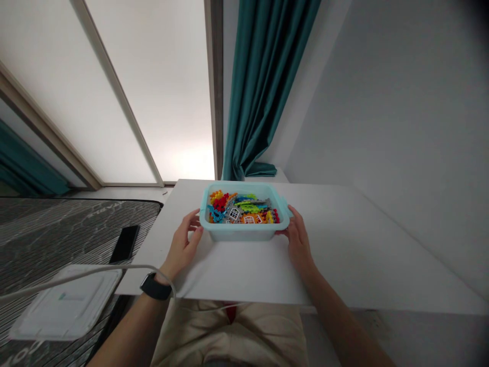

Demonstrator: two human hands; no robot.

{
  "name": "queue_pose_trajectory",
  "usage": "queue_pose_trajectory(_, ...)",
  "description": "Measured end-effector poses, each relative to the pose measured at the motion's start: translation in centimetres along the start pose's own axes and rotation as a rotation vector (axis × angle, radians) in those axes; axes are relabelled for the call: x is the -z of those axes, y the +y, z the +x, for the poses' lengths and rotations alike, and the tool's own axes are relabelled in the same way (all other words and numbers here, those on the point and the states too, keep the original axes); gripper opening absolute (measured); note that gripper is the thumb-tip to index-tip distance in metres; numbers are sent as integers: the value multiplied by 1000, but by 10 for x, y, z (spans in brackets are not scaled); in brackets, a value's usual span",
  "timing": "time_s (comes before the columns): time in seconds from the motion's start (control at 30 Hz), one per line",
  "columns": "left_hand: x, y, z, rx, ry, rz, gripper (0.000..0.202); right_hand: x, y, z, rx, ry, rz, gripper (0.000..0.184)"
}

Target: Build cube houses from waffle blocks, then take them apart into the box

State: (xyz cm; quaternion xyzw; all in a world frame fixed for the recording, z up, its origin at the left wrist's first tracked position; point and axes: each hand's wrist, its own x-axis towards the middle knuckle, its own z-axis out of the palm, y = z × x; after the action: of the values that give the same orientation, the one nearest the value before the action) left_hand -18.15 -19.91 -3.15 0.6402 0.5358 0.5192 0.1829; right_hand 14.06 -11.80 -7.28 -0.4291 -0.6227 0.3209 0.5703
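Logged beige trousers (229, 331) at lower edge of view, black smartwatch (155, 287) on left wrist, and white cable (114, 267) running past that wrist. Grasped pale turquoise plastic tub (244, 232) with left hand (185, 243) and right hand (298, 239), one at each short end, neither hand clenched nor fully released. Left fingers (195, 229) curled against near end wall; right fingers (291, 218) set just below corner tab. Could not tell whether tub rested on or had just left white board (237, 275); position noted as near far edge of board, roughly central. Found toy building pieces (239, 209) heaped loose inside, orange, red, blue, green and grey, with window-frame shapes among them, all below rim. Judged hold sound: opposed contact at both ends, tub level. Advised fingertips under rim for firmer purchase, with even pressure to avoid tipping loose pieces. Noted, farther left, black smartphone (124, 243) on striped grey mat (69, 224), beside flat white package (64, 303). Recorded beyond board frosted glass panels (153, 102), teal curtain (263, 86) and plain grey wall (382, 102)
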Motion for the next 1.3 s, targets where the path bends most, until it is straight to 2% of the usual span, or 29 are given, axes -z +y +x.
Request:
queue_pose_trajectory(0.17,22,-3,-23,-1,-20,104,24,7,-8,-21,-66,44,2,50)
queue_pose_trajectory(0.27,26,-9,-19,93,3,22,34,8,-10,-22,-46,61,12,46)
queue_pose_trajectory(0.37,21,-9,4,200,-36,-131,45,9,-13,-10,1,119,2,44)
queue_pose_trajectory(0.43,15,-5,26,271,-63,-205,50,9,-15,4,-16,152,-34,45)
queue_pose_trajectory(0.5,6,1,50,376,-51,-283,53,8,-18,22,-118,122,-63,51)
queue_pose_trajectory(0.6,-7,8,80,448,-153,-392,50,2,-20,47,-281,5,-56,59)
queue_pose_trajectory(0.67,-13,10,94,395,-137,-395,49,-2,-20,60,-264,-35,-44,62)
queue_pose_trajectory(0.77,-19,5,109,209,-36,-301,51,-9,-19,75,-137,-66,16,68)
queue_pose_trajectory(0.9,-24,-10,122,38,92,-124,49,-20,-16,93,-50,-113,57,61)
queue_pose_trajectory(0.97,-26,-17,126,12,105,-65,49,-24,-13,98,-57,-83,20,59)
queue_pose_trajectory(1.1,-25,-26,124,9,56,-1,52,-24,-4,98,-50,-90,-6,58)
queue_pose_trajectory(1.3,-20,-28,112,-9,36,-17,56,-19,0,92,16,-133,-49,60)
